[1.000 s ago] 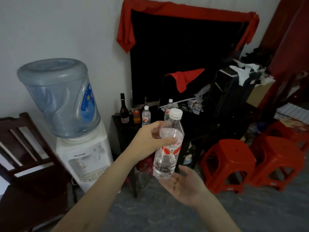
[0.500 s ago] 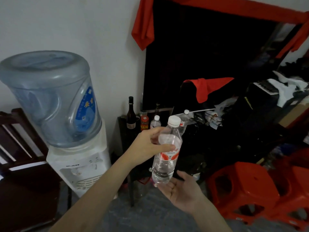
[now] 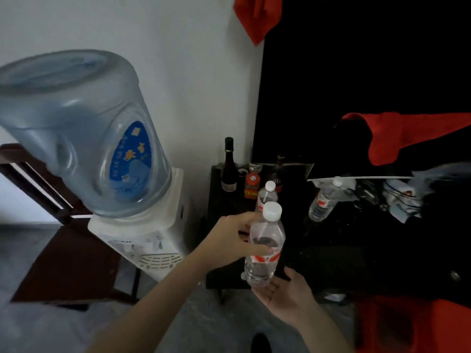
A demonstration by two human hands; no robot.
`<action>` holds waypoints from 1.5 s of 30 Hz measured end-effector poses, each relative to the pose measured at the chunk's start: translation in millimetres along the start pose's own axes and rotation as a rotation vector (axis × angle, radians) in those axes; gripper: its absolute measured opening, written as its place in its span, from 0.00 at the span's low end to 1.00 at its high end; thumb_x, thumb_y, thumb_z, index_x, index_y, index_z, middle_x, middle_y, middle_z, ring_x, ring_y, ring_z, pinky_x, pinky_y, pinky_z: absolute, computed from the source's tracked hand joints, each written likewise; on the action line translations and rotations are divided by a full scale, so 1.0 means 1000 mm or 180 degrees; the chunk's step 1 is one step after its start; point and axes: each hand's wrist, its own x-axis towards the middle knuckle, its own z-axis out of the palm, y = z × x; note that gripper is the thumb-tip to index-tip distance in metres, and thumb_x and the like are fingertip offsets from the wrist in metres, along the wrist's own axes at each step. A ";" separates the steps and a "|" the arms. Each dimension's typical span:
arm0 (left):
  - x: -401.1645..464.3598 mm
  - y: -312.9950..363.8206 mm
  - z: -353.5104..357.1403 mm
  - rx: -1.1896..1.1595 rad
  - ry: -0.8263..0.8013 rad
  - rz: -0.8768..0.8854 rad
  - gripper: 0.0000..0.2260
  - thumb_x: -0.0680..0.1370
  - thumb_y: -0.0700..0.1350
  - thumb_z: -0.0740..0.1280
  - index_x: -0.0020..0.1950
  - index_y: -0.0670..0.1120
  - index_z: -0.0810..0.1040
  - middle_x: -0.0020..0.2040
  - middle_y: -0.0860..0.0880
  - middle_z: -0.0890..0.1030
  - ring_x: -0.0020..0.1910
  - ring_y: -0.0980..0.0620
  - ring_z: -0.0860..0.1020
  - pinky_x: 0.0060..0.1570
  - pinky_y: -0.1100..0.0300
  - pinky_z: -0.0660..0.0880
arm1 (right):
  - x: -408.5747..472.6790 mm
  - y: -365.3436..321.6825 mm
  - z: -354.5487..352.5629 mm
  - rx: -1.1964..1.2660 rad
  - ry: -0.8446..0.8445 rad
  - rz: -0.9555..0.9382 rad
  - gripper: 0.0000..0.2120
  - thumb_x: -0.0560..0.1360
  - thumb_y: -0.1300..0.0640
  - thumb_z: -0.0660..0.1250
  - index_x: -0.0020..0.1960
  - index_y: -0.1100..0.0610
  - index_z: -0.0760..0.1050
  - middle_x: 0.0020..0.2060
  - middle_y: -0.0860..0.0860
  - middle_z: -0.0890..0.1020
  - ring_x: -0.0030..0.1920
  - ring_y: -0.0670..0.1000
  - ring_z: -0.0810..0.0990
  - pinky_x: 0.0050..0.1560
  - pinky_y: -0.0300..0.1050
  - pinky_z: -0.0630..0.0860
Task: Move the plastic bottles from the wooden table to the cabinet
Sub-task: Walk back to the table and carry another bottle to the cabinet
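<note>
My left hand (image 3: 230,240) grips a clear plastic water bottle (image 3: 265,248) with a white cap and a red-and-white label, held upright in front of the dark cabinet (image 3: 219,207). My right hand (image 3: 285,296) lies palm up just under the bottle's base, fingers straight. On the cabinet top stand a second plastic bottle (image 3: 266,197), right behind the held one, and a third plastic bottle (image 3: 323,200) farther right, leaning.
A water dispenser (image 3: 147,240) with a big blue jug (image 3: 76,128) stands left of the cabinet. A dark glass bottle (image 3: 229,166) and small jars (image 3: 251,182) stand at the cabinet's back. Red cloth (image 3: 397,136), clutter and a red stool (image 3: 413,327) are to the right; a wooden chair (image 3: 63,261) to the left.
The view has closed in on the cabinet and dispenser. The held bottle is now nearer the cabinet top; both hands keep the same hold and position round it.
</note>
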 end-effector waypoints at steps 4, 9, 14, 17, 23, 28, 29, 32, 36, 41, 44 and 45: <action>0.035 -0.028 0.029 -0.0031 0.0195 -0.0315 0.26 0.71 0.49 0.81 0.67 0.57 0.78 0.60 0.61 0.84 0.60 0.63 0.81 0.58 0.67 0.78 | 0.043 -0.037 -0.008 0.0033 0.0162 -0.0008 0.28 0.84 0.46 0.53 0.63 0.72 0.71 0.59 0.70 0.77 0.61 0.67 0.76 0.67 0.58 0.70; 0.065 -0.068 0.054 0.0033 0.0259 -0.0633 0.29 0.71 0.48 0.81 0.70 0.53 0.75 0.60 0.60 0.82 0.61 0.65 0.80 0.59 0.68 0.76 | 0.093 -0.068 -0.011 0.0192 0.0307 -0.0058 0.27 0.84 0.46 0.54 0.69 0.67 0.68 0.57 0.67 0.77 0.54 0.64 0.78 0.52 0.55 0.76; 0.090 -0.100 0.062 0.0198 0.0202 -0.0740 0.30 0.72 0.45 0.81 0.71 0.48 0.74 0.63 0.55 0.82 0.63 0.61 0.80 0.62 0.62 0.78 | 0.139 -0.084 -0.005 0.0291 0.0310 -0.0078 0.27 0.83 0.43 0.54 0.69 0.65 0.69 0.55 0.65 0.77 0.53 0.63 0.78 0.63 0.56 0.73; 0.104 -0.116 0.061 0.0329 0.0143 -0.0729 0.29 0.72 0.46 0.80 0.70 0.48 0.73 0.63 0.53 0.81 0.62 0.59 0.80 0.62 0.60 0.79 | 0.159 -0.088 -0.001 0.0235 0.0403 -0.0189 0.28 0.83 0.42 0.54 0.69 0.64 0.70 0.61 0.65 0.76 0.63 0.63 0.76 0.71 0.56 0.68; 0.120 -0.143 0.066 0.0437 0.0027 -0.0708 0.28 0.72 0.47 0.81 0.68 0.50 0.73 0.63 0.56 0.80 0.62 0.63 0.77 0.60 0.69 0.75 | 0.168 -0.096 0.003 -0.0371 0.0718 -0.0384 0.27 0.83 0.43 0.51 0.70 0.61 0.70 0.71 0.62 0.71 0.75 0.60 0.65 0.76 0.54 0.59; 0.127 -0.153 0.073 0.0417 -0.0029 -0.0673 0.28 0.73 0.49 0.79 0.69 0.53 0.72 0.60 0.62 0.78 0.63 0.67 0.76 0.60 0.72 0.74 | 0.170 -0.107 0.005 -0.0793 0.0875 -0.0317 0.25 0.84 0.44 0.52 0.72 0.59 0.69 0.74 0.61 0.67 0.76 0.59 0.62 0.75 0.56 0.60; 0.128 -0.154 0.073 0.0429 -0.0046 -0.0651 0.27 0.73 0.50 0.79 0.68 0.53 0.72 0.60 0.61 0.78 0.63 0.65 0.77 0.60 0.70 0.75 | 0.169 -0.110 0.006 -0.0857 0.0919 -0.0338 0.24 0.83 0.45 0.53 0.72 0.58 0.69 0.74 0.60 0.68 0.76 0.59 0.62 0.75 0.56 0.61; 0.132 -0.156 0.074 0.0496 -0.0099 -0.0582 0.26 0.72 0.53 0.79 0.66 0.52 0.73 0.61 0.57 0.80 0.62 0.60 0.79 0.60 0.62 0.78 | 0.166 -0.116 0.006 -0.1050 0.0892 -0.0325 0.23 0.83 0.47 0.55 0.74 0.57 0.68 0.73 0.60 0.68 0.75 0.60 0.64 0.73 0.56 0.63; 0.133 -0.151 0.070 0.0629 -0.0288 -0.0724 0.26 0.70 0.57 0.77 0.65 0.61 0.71 0.60 0.65 0.77 0.62 0.69 0.75 0.59 0.72 0.72 | 0.144 -0.125 0.002 -0.1453 0.0726 -0.0204 0.25 0.83 0.47 0.56 0.73 0.63 0.68 0.71 0.64 0.69 0.72 0.62 0.68 0.72 0.56 0.65; 0.126 -0.131 0.056 0.1023 -0.0523 -0.0818 0.41 0.71 0.48 0.80 0.78 0.54 0.63 0.76 0.52 0.66 0.74 0.53 0.68 0.74 0.53 0.67 | 0.102 -0.150 0.015 -0.2419 0.0807 -0.0611 0.24 0.84 0.48 0.56 0.74 0.61 0.68 0.71 0.61 0.72 0.69 0.60 0.72 0.68 0.54 0.68; 0.116 -0.115 0.031 0.1321 -0.0523 -0.0911 0.49 0.70 0.51 0.80 0.82 0.59 0.52 0.82 0.53 0.52 0.79 0.47 0.59 0.74 0.55 0.61 | 0.075 -0.156 0.025 -0.3441 0.0810 -0.1333 0.22 0.83 0.47 0.56 0.74 0.56 0.68 0.71 0.56 0.73 0.69 0.57 0.72 0.68 0.51 0.68; 0.109 -0.109 0.023 0.1458 -0.0409 -0.0884 0.49 0.71 0.53 0.79 0.82 0.60 0.50 0.83 0.54 0.50 0.79 0.46 0.58 0.74 0.53 0.61 | 0.067 -0.157 0.027 -0.3834 0.0804 -0.1620 0.22 0.83 0.47 0.56 0.74 0.55 0.68 0.71 0.56 0.72 0.70 0.56 0.71 0.68 0.51 0.67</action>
